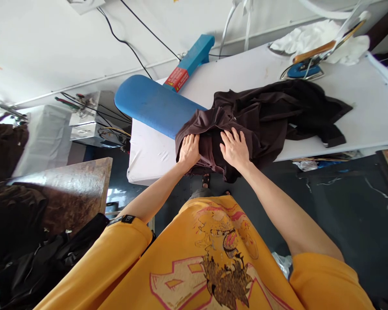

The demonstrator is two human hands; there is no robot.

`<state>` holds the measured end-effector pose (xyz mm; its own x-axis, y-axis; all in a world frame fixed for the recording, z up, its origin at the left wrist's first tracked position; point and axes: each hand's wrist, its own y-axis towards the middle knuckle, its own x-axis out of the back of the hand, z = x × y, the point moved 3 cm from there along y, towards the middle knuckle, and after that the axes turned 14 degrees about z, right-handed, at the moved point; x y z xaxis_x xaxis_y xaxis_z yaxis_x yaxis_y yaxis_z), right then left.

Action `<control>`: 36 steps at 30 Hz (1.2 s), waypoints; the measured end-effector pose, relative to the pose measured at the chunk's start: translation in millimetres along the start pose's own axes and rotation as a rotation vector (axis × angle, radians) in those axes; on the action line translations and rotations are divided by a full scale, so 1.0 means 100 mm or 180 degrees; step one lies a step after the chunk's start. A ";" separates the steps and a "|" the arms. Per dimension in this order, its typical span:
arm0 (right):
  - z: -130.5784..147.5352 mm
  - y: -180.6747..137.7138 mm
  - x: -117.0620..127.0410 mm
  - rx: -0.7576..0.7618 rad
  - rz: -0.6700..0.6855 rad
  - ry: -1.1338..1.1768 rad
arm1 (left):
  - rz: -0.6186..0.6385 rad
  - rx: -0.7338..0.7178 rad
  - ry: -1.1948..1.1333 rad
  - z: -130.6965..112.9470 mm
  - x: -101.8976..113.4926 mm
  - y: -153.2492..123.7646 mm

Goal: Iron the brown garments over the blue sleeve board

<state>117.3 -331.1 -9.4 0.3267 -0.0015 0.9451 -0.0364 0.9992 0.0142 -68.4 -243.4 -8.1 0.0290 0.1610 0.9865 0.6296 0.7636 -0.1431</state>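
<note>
A dark brown garment point(265, 112) is drawn over the near right end of a padded blue ironing board point(155, 103) and trails to the right in loose folds. Near the board's end, my left hand point(189, 151) has its fingers bent against the cloth and closed on it, just below a folded edge. To its right, my right hand point(236, 148) lies on the same garment with fingers spread. Part of the board's end is hidden under the cloth.
On the white table point(151, 157) stands a blue arm point(194, 58) with a red label. An iron point(305, 69) with a wooden handle rests at the back right, beside crumpled white cloth point(310, 36). Dark clothes point(16, 215) lie by a brown board point(77, 189) at left.
</note>
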 end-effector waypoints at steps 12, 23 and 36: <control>0.06 -0.05 0.04 0.0323 -0.0059 -0.0095 | 0.0028 0.0034 0.0093 0.02 -0.02 -0.03; 0.11 0.04 0.00 0.0446 0.0009 -0.0180 | 0.0025 0.0059 0.0128 0.01 -0.02 -0.03; 0.12 0.04 0.00 0.0100 0.0115 -0.0091 | 0.0102 0.0334 0.0094 -0.06 0.06 -0.02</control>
<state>105.9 -328.0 -5.5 0.2977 0.0330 0.9541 -0.0774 0.9969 -0.0103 -64.7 -248.2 -1.2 0.0717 0.1691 0.9830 0.5434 0.8198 -0.1807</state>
